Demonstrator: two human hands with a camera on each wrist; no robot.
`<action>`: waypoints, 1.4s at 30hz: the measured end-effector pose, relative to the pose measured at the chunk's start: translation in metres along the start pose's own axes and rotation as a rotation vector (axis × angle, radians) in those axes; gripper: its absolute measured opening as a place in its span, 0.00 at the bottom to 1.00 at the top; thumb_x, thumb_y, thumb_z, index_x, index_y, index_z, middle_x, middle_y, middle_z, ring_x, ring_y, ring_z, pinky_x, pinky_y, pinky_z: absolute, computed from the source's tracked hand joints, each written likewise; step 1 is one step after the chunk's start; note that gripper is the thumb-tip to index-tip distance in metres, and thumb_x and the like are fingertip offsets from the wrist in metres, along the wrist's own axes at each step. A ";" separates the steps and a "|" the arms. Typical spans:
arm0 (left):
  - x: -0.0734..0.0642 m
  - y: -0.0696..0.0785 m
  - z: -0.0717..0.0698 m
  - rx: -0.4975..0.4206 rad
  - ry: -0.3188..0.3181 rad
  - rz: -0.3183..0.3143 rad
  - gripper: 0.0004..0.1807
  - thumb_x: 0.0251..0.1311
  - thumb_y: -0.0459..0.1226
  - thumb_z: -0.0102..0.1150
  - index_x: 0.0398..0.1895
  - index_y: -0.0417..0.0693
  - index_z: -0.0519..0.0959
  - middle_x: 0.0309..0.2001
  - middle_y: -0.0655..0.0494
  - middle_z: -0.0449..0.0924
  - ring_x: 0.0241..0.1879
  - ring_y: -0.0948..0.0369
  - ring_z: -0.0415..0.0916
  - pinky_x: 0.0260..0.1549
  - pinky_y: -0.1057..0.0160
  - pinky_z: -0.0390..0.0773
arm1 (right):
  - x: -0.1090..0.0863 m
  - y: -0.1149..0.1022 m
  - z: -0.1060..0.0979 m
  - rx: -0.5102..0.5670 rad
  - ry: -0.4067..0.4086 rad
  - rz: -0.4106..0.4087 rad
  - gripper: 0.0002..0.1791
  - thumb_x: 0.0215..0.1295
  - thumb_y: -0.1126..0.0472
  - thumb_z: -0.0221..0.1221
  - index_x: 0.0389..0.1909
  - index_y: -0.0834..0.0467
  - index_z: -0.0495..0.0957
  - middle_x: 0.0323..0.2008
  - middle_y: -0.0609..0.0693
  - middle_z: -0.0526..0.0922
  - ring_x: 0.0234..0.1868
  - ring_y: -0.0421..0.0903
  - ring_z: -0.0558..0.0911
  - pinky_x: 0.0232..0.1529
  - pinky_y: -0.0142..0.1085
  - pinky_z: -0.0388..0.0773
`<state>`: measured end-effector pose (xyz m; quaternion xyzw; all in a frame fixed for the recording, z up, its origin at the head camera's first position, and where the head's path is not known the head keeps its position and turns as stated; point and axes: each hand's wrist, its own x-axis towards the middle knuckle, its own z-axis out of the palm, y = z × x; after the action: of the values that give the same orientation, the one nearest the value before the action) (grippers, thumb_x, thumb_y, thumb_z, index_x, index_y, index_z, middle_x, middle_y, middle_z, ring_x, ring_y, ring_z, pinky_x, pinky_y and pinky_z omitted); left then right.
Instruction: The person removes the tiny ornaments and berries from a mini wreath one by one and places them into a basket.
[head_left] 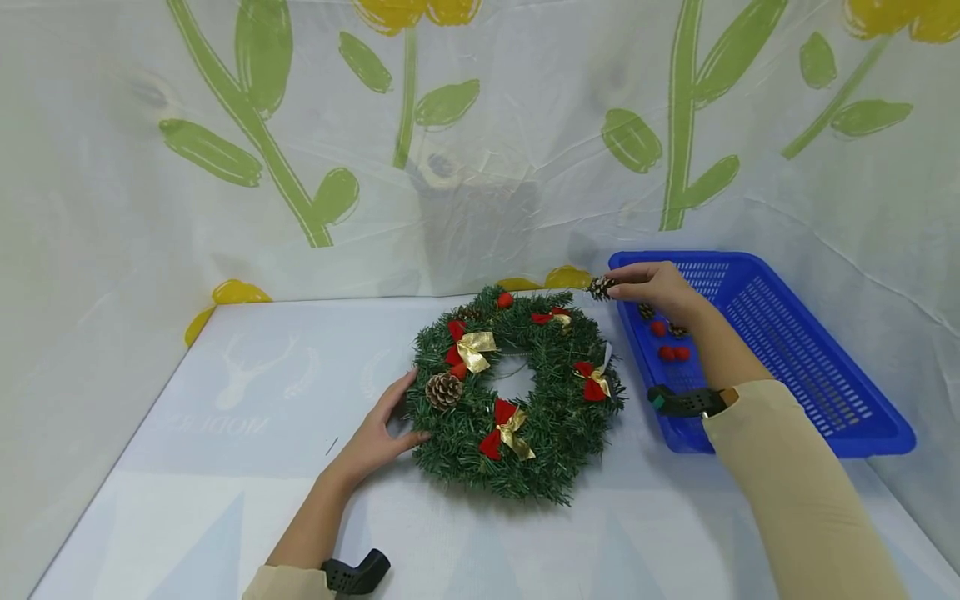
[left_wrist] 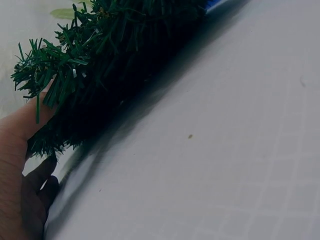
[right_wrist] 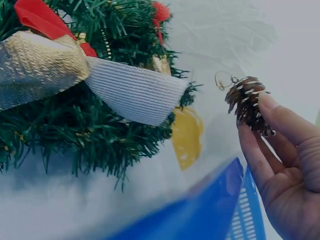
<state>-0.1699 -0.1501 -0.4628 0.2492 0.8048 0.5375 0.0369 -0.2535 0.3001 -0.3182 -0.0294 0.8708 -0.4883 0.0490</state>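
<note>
Hands: right hand (head_left: pixel 660 287) pinches a cone (right_wrist: pixel 245 102); left hand (head_left: pixel 378 433) rests spread against the wreath (head_left: pixel 555 358).
Cone: at the right fingertips; looks light and stiff, scales perhaps brittle.
Loop (right_wrist: pixel 216 80): thin, likely bends easily; pinch the cone's sides, leave it free.
Wreath: just right of the left hand; springy, I'd guess; steady its outer edge.

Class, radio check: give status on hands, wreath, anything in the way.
Right hand pinches pinecone, apart from wreath. Left hand touches wreath's left edge. Nothing visible between pinecone and wreath.
</note>
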 end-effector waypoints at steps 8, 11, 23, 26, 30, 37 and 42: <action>-0.001 0.002 0.000 -0.011 0.000 -0.005 0.50 0.52 0.38 0.67 0.75 0.57 0.49 0.74 0.47 0.47 0.72 0.42 0.44 0.65 0.35 0.48 | -0.009 0.003 -0.015 -0.066 0.035 -0.003 0.29 0.59 0.47 0.64 0.58 0.57 0.76 0.53 0.44 0.80 0.45 0.32 0.79 0.56 0.46 0.75; -0.001 0.002 0.000 -0.015 -0.003 -0.010 0.50 0.51 0.38 0.67 0.75 0.58 0.48 0.74 0.48 0.47 0.72 0.43 0.44 0.66 0.37 0.48 | -0.013 0.005 -0.022 -0.083 0.051 0.005 0.29 0.59 0.46 0.63 0.58 0.57 0.76 0.52 0.41 0.79 0.45 0.30 0.77 0.52 0.38 0.77; -0.001 0.003 -0.001 -0.011 -0.003 -0.008 0.49 0.53 0.38 0.66 0.75 0.57 0.49 0.74 0.46 0.47 0.72 0.42 0.44 0.65 0.36 0.47 | -0.025 0.020 -0.048 -0.124 0.089 0.014 0.31 0.59 0.46 0.63 0.58 0.61 0.76 0.44 0.34 0.80 0.41 0.27 0.78 0.49 0.30 0.77; -0.001 0.003 0.000 -0.008 0.000 -0.004 0.49 0.53 0.38 0.66 0.75 0.57 0.49 0.74 0.45 0.47 0.71 0.41 0.44 0.65 0.36 0.48 | -0.029 0.023 -0.052 -0.134 0.088 0.021 0.32 0.60 0.46 0.62 0.59 0.63 0.74 0.46 0.37 0.79 0.41 0.26 0.77 0.57 0.43 0.74; -0.001 0.003 0.000 -0.009 0.000 -0.004 0.49 0.53 0.38 0.67 0.75 0.57 0.49 0.74 0.45 0.47 0.71 0.42 0.44 0.65 0.36 0.48 | -0.032 0.030 -0.059 -0.102 0.103 0.041 0.33 0.59 0.47 0.63 0.60 0.64 0.73 0.40 0.31 0.78 0.39 0.26 0.78 0.62 0.54 0.68; -0.001 0.005 0.000 -0.020 -0.005 -0.024 0.50 0.52 0.39 0.67 0.75 0.60 0.48 0.74 0.49 0.46 0.72 0.44 0.43 0.65 0.35 0.46 | -0.038 0.041 -0.071 -0.087 0.140 0.082 0.34 0.57 0.43 0.63 0.61 0.59 0.73 0.36 0.25 0.74 0.44 0.30 0.74 0.65 0.58 0.61; -0.002 0.005 0.000 -0.012 -0.004 -0.011 0.50 0.52 0.38 0.67 0.75 0.59 0.48 0.74 0.48 0.46 0.72 0.43 0.43 0.65 0.34 0.47 | -0.039 0.050 -0.075 -0.073 0.164 0.090 0.28 0.58 0.43 0.63 0.58 0.50 0.76 0.36 0.24 0.73 0.48 0.34 0.70 0.64 0.56 0.62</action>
<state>-0.1663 -0.1501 -0.4591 0.2455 0.8028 0.5417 0.0429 -0.2231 0.3941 -0.3199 0.0482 0.8896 -0.4543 -0.0015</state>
